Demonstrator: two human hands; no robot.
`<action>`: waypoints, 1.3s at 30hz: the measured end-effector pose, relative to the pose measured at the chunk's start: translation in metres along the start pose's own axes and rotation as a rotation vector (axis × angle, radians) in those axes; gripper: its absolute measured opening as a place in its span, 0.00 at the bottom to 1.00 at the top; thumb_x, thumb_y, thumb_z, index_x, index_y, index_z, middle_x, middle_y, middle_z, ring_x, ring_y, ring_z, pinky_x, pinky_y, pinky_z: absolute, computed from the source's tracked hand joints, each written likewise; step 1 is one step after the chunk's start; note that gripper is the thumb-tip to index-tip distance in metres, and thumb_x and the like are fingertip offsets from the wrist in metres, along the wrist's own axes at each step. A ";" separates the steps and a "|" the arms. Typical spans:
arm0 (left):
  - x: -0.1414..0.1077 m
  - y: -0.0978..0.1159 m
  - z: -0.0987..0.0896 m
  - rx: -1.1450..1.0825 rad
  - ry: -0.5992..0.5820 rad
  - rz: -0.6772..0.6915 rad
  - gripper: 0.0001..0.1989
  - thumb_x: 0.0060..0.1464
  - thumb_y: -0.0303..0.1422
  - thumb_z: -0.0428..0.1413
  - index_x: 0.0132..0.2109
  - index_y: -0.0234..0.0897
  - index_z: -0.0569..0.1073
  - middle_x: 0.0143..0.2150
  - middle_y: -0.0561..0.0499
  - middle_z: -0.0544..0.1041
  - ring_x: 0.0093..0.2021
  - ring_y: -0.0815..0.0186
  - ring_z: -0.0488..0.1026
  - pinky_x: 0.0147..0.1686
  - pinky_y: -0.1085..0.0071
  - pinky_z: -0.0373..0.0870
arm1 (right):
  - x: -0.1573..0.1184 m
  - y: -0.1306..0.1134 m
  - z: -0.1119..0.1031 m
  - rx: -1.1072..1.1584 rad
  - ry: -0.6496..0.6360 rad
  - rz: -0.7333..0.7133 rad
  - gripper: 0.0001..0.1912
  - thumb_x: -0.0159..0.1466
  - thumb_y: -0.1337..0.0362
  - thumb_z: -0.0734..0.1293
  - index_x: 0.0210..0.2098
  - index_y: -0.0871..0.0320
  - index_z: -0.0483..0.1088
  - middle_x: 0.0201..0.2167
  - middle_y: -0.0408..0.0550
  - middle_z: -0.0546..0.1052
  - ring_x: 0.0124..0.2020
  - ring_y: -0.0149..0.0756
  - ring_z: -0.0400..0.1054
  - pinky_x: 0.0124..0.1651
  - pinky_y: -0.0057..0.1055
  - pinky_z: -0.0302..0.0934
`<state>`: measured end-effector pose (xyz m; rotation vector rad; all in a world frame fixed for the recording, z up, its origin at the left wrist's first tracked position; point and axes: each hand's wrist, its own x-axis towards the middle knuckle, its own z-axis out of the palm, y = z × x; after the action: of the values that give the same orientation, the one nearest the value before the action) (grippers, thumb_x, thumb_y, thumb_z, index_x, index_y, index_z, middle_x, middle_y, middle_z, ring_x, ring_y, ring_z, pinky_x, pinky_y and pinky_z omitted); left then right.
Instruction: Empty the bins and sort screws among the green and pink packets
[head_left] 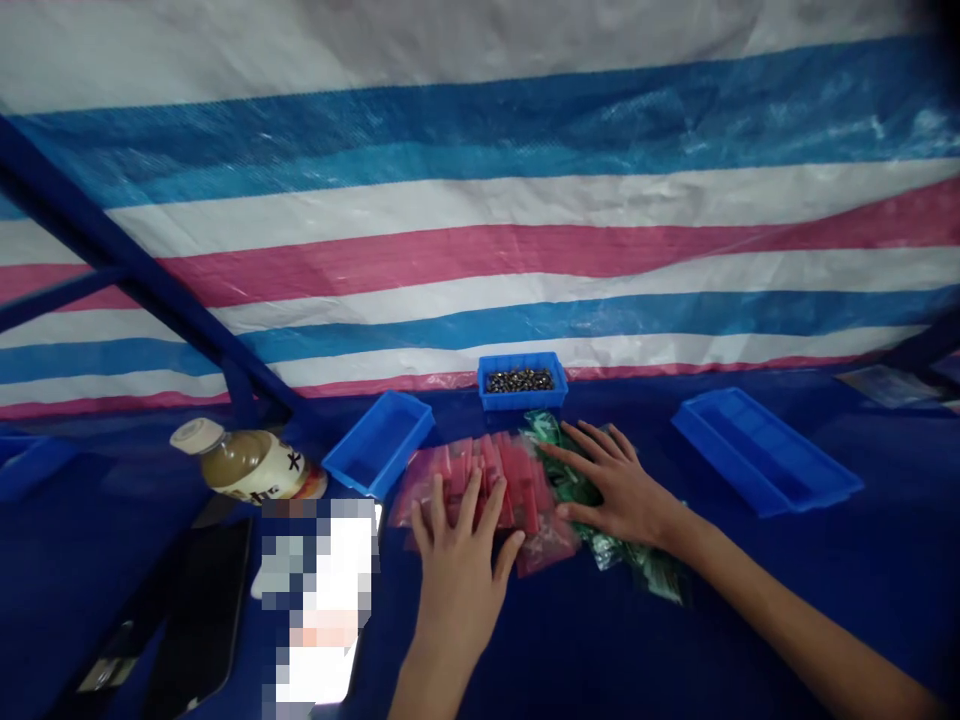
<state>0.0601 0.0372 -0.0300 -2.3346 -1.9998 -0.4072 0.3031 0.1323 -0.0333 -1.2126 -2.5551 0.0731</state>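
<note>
Well, across the broad blue table (570,650), the red packets (529,495) look light, soft and slick, probably easiest to pinch by a loose plastic edge. They lie beneath and just beyond my left hand (454,570), fingers spread, clutching nothing I can see. The narrower heap of green packets (576,488) seems limp and slippery too, best taken by a corner; it lies under my right hand (626,495), likewise splayed, apparently gripping nothing. Smallest, shiny bits (520,381) sit in a blue bin (521,403) beyond both heaps.
</note>
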 end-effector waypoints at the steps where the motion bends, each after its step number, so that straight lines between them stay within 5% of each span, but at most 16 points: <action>1: 0.000 0.000 0.001 -0.005 0.005 -0.003 0.26 0.64 0.43 0.50 0.67 0.51 0.62 0.70 0.50 0.60 0.70 0.34 0.44 0.60 0.27 0.46 | 0.000 0.000 0.002 0.002 -0.007 0.010 0.34 0.64 0.40 0.61 0.66 0.39 0.56 0.64 0.53 0.63 0.65 0.57 0.54 0.61 0.64 0.47; 5: -0.002 -0.004 -0.004 -0.068 -0.017 0.032 0.27 0.63 0.46 0.50 0.66 0.49 0.63 0.68 0.49 0.62 0.70 0.35 0.44 0.61 0.29 0.45 | 0.006 -0.002 0.001 0.000 0.007 0.057 0.18 0.70 0.53 0.58 0.58 0.41 0.67 0.54 0.51 0.69 0.54 0.49 0.63 0.54 0.52 0.57; 9: -0.008 -0.004 -0.012 -0.129 -0.077 0.067 0.35 0.57 0.54 0.52 0.68 0.48 0.60 0.68 0.47 0.62 0.70 0.34 0.42 0.62 0.29 0.44 | 0.013 -0.004 -0.002 -0.014 0.023 0.035 0.15 0.70 0.61 0.59 0.52 0.48 0.71 0.46 0.51 0.72 0.46 0.45 0.65 0.47 0.44 0.60; 13: -0.006 0.015 -0.013 -0.103 -0.065 0.016 0.49 0.44 0.57 0.62 0.70 0.48 0.56 0.67 0.40 0.62 0.69 0.29 0.44 0.60 0.26 0.44 | 0.011 -0.005 -0.002 0.016 0.065 0.032 0.14 0.69 0.59 0.60 0.51 0.50 0.72 0.41 0.50 0.74 0.41 0.44 0.67 0.43 0.41 0.61; 18: 0.010 0.026 -0.018 -0.039 -0.122 0.078 0.50 0.45 0.52 0.64 0.70 0.47 0.54 0.73 0.39 0.48 0.70 0.29 0.38 0.57 0.25 0.47 | -0.002 0.002 -0.013 0.169 0.183 0.031 0.23 0.68 0.51 0.62 0.60 0.50 0.66 0.52 0.54 0.72 0.53 0.48 0.66 0.54 0.47 0.60; 23: 0.027 -0.005 -0.042 -0.055 -0.335 0.228 0.46 0.49 0.53 0.61 0.70 0.52 0.52 0.73 0.44 0.49 0.70 0.37 0.49 0.57 0.37 0.61 | -0.020 0.021 -0.029 0.115 0.023 -0.059 0.32 0.64 0.44 0.65 0.64 0.46 0.61 0.62 0.55 0.65 0.63 0.55 0.57 0.60 0.57 0.53; 27: 0.039 -0.014 -0.044 0.079 -0.265 0.162 0.44 0.50 0.48 0.63 0.70 0.54 0.53 0.73 0.45 0.51 0.67 0.33 0.54 0.53 0.37 0.65 | -0.024 0.021 -0.022 0.103 -0.029 -0.095 0.37 0.61 0.39 0.65 0.66 0.41 0.58 0.68 0.52 0.57 0.68 0.59 0.49 0.62 0.63 0.47; 31: 0.041 -0.018 -0.030 0.115 -0.135 0.223 0.23 0.62 0.36 0.53 0.63 0.55 0.67 0.67 0.50 0.65 0.63 0.45 0.65 0.55 0.44 0.67 | -0.021 0.009 -0.013 0.134 -0.046 -0.135 0.37 0.63 0.37 0.61 0.67 0.42 0.57 0.69 0.54 0.56 0.68 0.57 0.49 0.64 0.63 0.42; 35: 0.039 -0.027 -0.028 -0.128 0.040 0.097 0.16 0.66 0.37 0.48 0.55 0.43 0.75 0.57 0.47 0.76 0.56 0.55 0.73 0.53 0.59 0.71 | -0.018 -0.005 -0.010 0.140 -0.026 -0.134 0.33 0.64 0.37 0.59 0.64 0.43 0.61 0.69 0.54 0.56 0.69 0.55 0.47 0.65 0.62 0.41; 39: 0.042 -0.017 -0.028 -0.380 0.139 -0.105 0.21 0.68 0.41 0.44 0.41 0.36 0.78 0.40 0.45 0.82 0.42 0.58 0.79 0.44 0.64 0.75 | -0.007 -0.027 0.001 0.138 0.029 -0.123 0.30 0.66 0.39 0.58 0.61 0.45 0.64 0.67 0.55 0.59 0.67 0.56 0.48 0.64 0.63 0.39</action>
<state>0.0440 0.0753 0.0042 -2.3169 -2.1392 -1.0066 0.2866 0.1095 -0.0314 -0.9970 -2.5464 0.1998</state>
